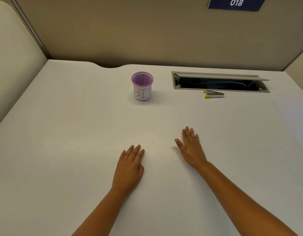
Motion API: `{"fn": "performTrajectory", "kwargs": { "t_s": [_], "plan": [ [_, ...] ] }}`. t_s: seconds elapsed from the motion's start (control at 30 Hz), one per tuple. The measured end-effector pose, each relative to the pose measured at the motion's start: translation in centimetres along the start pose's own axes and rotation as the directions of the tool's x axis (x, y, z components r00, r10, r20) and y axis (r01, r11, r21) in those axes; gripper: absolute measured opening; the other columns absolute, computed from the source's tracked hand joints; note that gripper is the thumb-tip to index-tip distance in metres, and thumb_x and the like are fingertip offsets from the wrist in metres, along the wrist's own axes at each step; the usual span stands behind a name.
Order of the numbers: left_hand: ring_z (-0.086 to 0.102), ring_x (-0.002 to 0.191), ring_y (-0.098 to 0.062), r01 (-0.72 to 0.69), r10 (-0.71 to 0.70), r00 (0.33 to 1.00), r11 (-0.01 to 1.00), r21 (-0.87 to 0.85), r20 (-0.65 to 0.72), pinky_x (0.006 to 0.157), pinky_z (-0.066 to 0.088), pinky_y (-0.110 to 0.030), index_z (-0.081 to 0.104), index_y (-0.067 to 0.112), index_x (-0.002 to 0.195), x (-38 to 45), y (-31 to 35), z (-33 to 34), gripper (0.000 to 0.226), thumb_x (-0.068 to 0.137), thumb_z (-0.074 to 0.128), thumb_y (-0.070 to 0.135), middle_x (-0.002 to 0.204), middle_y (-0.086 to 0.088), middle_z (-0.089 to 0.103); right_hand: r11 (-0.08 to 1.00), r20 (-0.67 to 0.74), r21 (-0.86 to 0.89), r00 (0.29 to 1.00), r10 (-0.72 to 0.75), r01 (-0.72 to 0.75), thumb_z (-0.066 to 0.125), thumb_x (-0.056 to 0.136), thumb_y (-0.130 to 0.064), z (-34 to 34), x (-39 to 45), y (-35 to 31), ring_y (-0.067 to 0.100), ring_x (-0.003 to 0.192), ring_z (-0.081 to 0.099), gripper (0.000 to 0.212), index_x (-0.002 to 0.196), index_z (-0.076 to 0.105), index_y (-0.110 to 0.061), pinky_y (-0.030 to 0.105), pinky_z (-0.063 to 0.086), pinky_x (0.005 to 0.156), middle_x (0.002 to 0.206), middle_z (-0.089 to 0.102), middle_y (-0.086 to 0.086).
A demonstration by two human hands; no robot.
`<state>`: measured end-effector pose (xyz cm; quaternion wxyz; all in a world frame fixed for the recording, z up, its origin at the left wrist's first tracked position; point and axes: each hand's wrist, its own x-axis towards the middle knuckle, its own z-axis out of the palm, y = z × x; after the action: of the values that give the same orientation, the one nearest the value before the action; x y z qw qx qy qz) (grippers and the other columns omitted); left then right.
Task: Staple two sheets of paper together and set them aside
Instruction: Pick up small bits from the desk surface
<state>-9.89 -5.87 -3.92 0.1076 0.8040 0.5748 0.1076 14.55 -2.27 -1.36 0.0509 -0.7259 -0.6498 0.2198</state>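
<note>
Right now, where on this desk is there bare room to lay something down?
Widest bare patch: left of the purple cup, out to the desk edge. Also between the cup and both hands. Tighter by the stapler and open cable hatch; faint paper lies far right.

Illumination is even, soft and moderately bright, with a warm cast, and appears to come from overhead. The white desk (pixel 62 133) shows no hard glare; it shades slightly darker toward the near edge. Shadows are faint: a small soft one sits under the thumb of the right hand (pixel 191 149), another at the base of the mesh cup (pixel 142 86). Wide-angle distortion bows the desk edges and partition lines. Detail is slightly soft overall; the pale sheet (pixel 294 113) at the right edge barely separates from the desk
</note>
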Motion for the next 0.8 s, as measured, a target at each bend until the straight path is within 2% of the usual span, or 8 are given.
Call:
{"fn": "performTrajectory", "kwargs": {
  "t_s": [0.07, 0.13, 0.27, 0.37, 0.47, 0.57, 0.7, 0.8],
  "plan": [
    [0.047, 0.126, -0.026, -0.002, 0.002, 1.000, 1.000, 0.008, 0.004, 0.107, 0.021, -0.035, 0.057, 0.013, 0.124, 0.0, 0.0, 0.0, 0.049, 0.082, 0.034, 0.022, 0.132, -0.005, 0.055, 0.997, 0.004, -0.044, 0.998, -0.069, 0.070, 0.001, 0.080, -0.074, 0.9, -0.1, -1.2, 0.018, 0.146, -0.010, 0.095, 0.148, 0.000, -0.008, 0.029, -0.011, 0.115, 0.158, -0.007, 0.006],
    [0.047, 0.126, -0.025, 0.000, 0.000, 1.000, 1.000, 0.014, 0.007, 0.107, 0.021, -0.035, 0.057, 0.013, 0.124, 0.1, -0.1, 0.0, 0.049, 0.082, 0.034, 0.022, 0.132, -0.005, 0.055, 0.978, 0.045, -0.092, 0.982, -0.185, 0.188, -0.015, 0.064, -0.081, 2.1, -0.4, -2.8, 0.018, 0.146, -0.011, 0.111, 0.148, -0.002, -0.009, 0.028, -0.012, 0.114, 0.158, -0.007, 0.006],
    [0.047, 0.126, -0.025, 0.007, -0.007, 1.000, 1.000, 0.013, 0.010, 0.107, 0.020, -0.035, 0.057, 0.013, 0.124, 0.1, -0.1, -0.1, 0.049, 0.082, 0.034, 0.023, 0.132, -0.005, 0.055, 0.940, 0.158, -0.004, 0.928, -0.337, 0.342, -0.007, 0.066, -0.080, 2.6, -2.1, -4.4, 0.006, 0.141, -0.017, 0.103, 0.148, -0.004, -0.017, 0.028, -0.009, 0.118, 0.157, -0.011, -0.003],
    [0.047, 0.126, -0.025, 0.008, -0.009, 1.000, 1.000, 0.006, 0.002, 0.107, 0.019, -0.035, 0.056, 0.013, 0.124, 0.1, 0.0, -0.2, 0.049, 0.083, 0.033, 0.023, 0.133, -0.005, 0.055, 0.961, 0.079, 0.088, 0.960, -0.269, 0.262, -0.007, 0.065, -0.084, 2.1, -3.7, -2.6, 0.004, 0.140, -0.020, 0.104, 0.147, -0.008, -0.019, 0.025, -0.011, 0.116, 0.154, -0.017, -0.007],
    [0.047, 0.127, -0.025, 0.007, -0.007, 1.000, 1.000, 0.009, -0.013, 0.108, 0.020, -0.035, 0.056, 0.012, 0.124, 0.0, 0.1, -0.1, 0.049, 0.083, 0.031, 0.023, 0.133, -0.005, 0.055, 0.999, -0.018, -0.024, 0.999, -0.048, 0.047, -0.018, 0.058, -0.086, 2.4, -6.8, 0.2, 0.010, 0.138, -0.026, 0.110, 0.142, -0.020, -0.015, 0.028, -0.015, 0.115, 0.147, -0.028, -0.004],
    [0.046, 0.127, -0.025, 0.004, -0.004, 1.000, 1.000, 0.008, -0.025, 0.109, 0.024, -0.037, 0.056, 0.012, 0.125, 0.0, 0.1, 0.1, 0.050, 0.084, 0.030, 0.023, 0.133, -0.005, 0.054, 0.986, -0.011, -0.139, 0.996, 0.088, -0.088, -0.023, 0.058, -0.084, 4.0, -10.6, 1.3, 0.015, 0.138, -0.030, 0.104, 0.136, -0.027, -0.015, 0.033, -0.020, 0.115, 0.147, -0.030, 0.001],
    [0.048, 0.125, -0.028, -0.009, 0.009, 0.999, 1.000, 0.001, -0.033, 0.105, 0.033, -0.046, 0.057, 0.009, 0.123, 0.1, 0.1, 0.0, 0.050, 0.083, 0.030, 0.021, 0.131, -0.008, 0.056, 0.981, -0.073, -0.177, 0.995, 0.067, -0.079, -0.005, 0.073, -0.083, 6.5, -11.9, -0.9, 0.024, 0.143, -0.019, 0.103, 0.142, -0.009, -0.007, 0.033, -0.020, 0.111, 0.153, -0.010, 0.011],
    [0.049, 0.124, -0.028, -0.002, 0.001, 0.999, 1.000, -0.012, -0.038, 0.104, 0.033, -0.046, 0.058, 0.007, 0.122, 0.0, 0.2, -0.1, 0.050, 0.082, 0.030, 0.020, 0.130, -0.009, 0.056, 0.988, -0.081, -0.139, 0.995, 0.063, -0.074, -0.017, 0.061, -0.085, 6.8, -9.8, -3.6, 0.024, 0.138, -0.027, 0.109, 0.139, -0.020, -0.009, 0.035, -0.026, 0.110, 0.148, -0.026, 0.008]
  ]
}}
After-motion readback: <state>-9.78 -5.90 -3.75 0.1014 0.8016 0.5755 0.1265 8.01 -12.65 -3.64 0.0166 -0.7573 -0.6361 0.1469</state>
